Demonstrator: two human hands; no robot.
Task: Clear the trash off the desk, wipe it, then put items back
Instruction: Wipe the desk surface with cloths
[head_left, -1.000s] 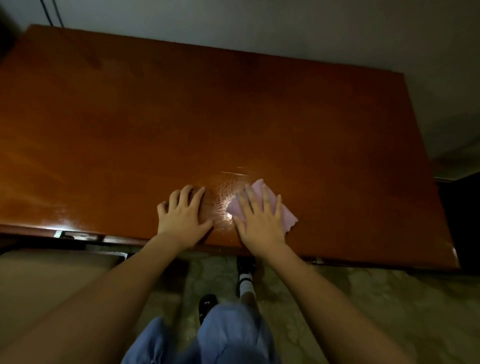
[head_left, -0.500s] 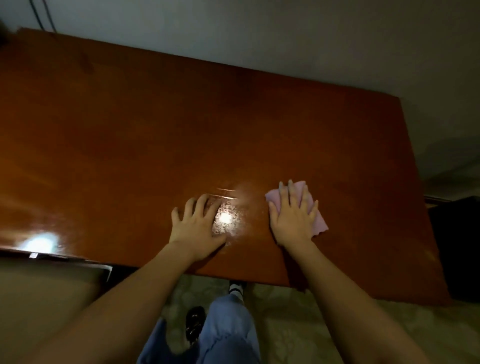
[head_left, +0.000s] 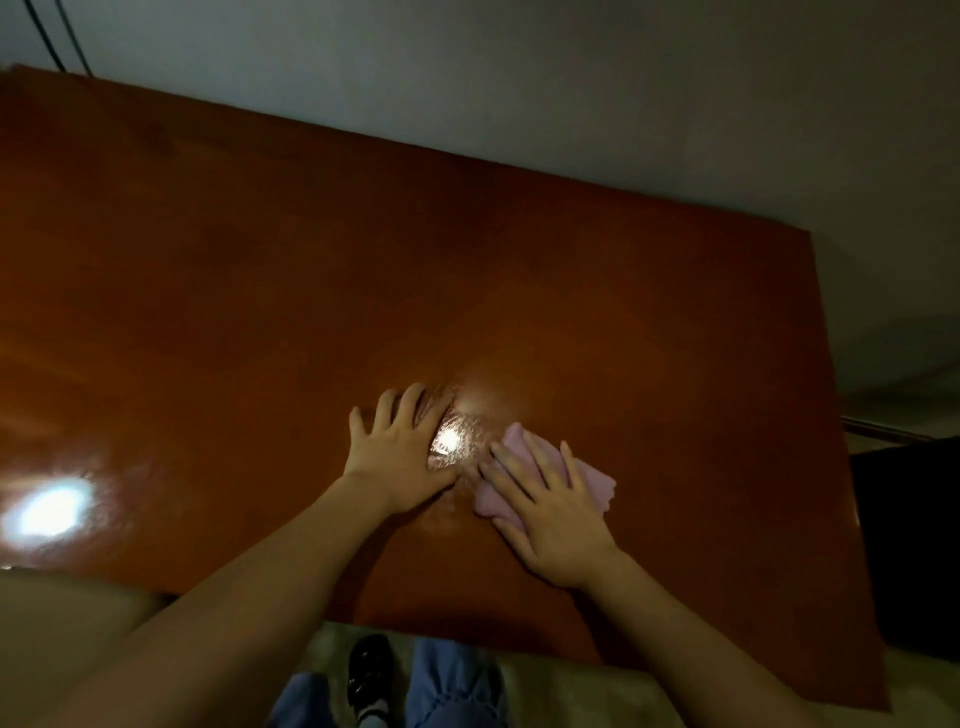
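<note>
Pink folded cloth (head_left: 545, 480) sits lower right of centre on the glossy reddish-brown wooden desk (head_left: 260, 286), pressed under the flat right hand (head_left: 553, 512), left hand (head_left: 402, 457) splayed alongside: wiping step, needing fresh strokes elsewhere.

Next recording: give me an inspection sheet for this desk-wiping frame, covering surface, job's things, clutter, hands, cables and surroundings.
Surface: glossy brown wooden desk, with bright light reflections near the hands and at the left near edge.
Job's things: pink cloth lying flat on the desk under the right hand.
Clutter: nothing seen.
Hands: left hand flat on the bare desk, fingers spread; right hand pressing the cloth with straight fingers.
Cables: two dark cables run down the wall behind the far left corner.
Surroundings: pale wall; patterned floor; the person's blue trousers and black shoe below the desk edge.
</note>
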